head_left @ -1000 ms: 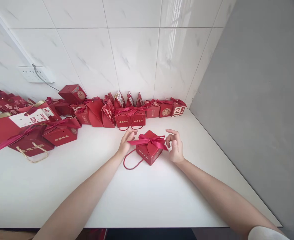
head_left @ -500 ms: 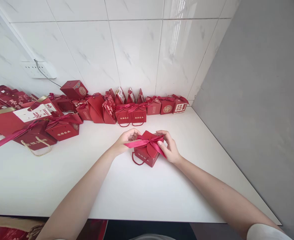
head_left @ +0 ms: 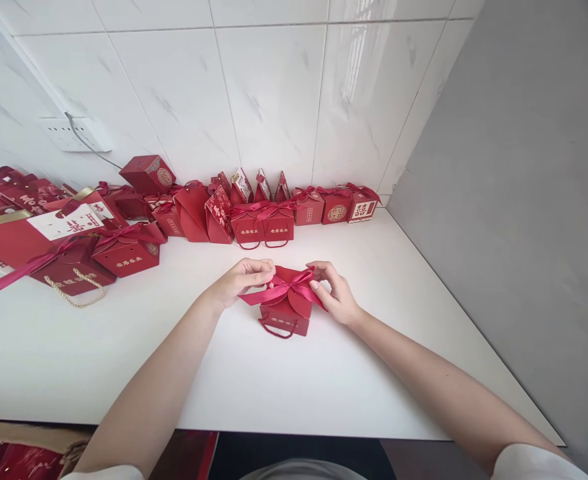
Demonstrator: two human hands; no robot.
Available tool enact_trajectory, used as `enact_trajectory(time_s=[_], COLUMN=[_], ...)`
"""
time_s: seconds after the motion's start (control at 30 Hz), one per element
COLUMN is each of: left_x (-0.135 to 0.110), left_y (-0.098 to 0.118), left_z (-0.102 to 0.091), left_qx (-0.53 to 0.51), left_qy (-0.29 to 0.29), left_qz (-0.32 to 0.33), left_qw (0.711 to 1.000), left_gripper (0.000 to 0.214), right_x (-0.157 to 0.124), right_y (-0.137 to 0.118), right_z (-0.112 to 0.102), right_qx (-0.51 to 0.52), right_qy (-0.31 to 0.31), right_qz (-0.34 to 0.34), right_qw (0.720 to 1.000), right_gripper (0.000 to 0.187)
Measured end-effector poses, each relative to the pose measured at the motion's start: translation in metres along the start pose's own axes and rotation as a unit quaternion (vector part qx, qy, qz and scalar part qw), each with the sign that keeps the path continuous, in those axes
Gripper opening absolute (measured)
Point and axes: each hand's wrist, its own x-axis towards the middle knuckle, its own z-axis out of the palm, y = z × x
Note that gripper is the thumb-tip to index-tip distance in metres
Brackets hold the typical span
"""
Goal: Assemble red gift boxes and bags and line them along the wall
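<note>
A small red gift box (head_left: 285, 319) with gold characters on its front stands upright on the white tabletop (head_left: 254, 387). Over its folded petal-like top lies a bow of dark pink ribbon (head_left: 291, 286), and one tail sticks out to the left. A red rope handle (head_left: 277, 332) hangs down the front. Beside the bow's left side, my left hand (head_left: 244, 279) is closed, its thumb and fingertips pinching the ribbon. My right hand (head_left: 335, 292) grips the ribbon's right loop between thumb and index finger. The box's back is hidden.
Along the tiled wall (head_left: 269, 100) runs a row of red gift boxes (head_left: 308, 209), several tied with ribbon. More boxes and bags (head_left: 74, 263) crowd the left. A socket (head_left: 74, 135) with a cable is on the wall. A grey panel (head_left: 514, 200) borders the right.
The gift box has turned so its front faces me more squarely. My left hand has closed in a pinch at the ribbon's left side. My right hand stays on the right loop.
</note>
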Motion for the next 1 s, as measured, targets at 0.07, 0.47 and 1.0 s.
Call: enact_trajectory(time_s=[0.07,0.47,1.0], left_x=[0.000,-0.007,-0.012], left_y=[0.000,0.003,0.019], left_z=[0.002,-0.009,0.010], left_qx=[-0.028,-0.077,0.145], left_qy=[0.006,-0.043,0.011], left_qz=[0.005,-0.095,-0.151], left_qw=[1.000,0.992,0.978], left_gripper=[0.037,0.031,0.011], right_x=[0.000,-0.003,0.019], right_y=[-0.001,0.003,-0.106], right_z=[0.000,0.007,0.049], right_qx=[0.007,-0.077,-0.363], right_qy=[-0.002,-0.010,-0.180], right_qz=[-0.001,-0.014,-0.275], right_qw=[1.000,0.997,0.872], right_gripper=[0.028,0.024,0.021])
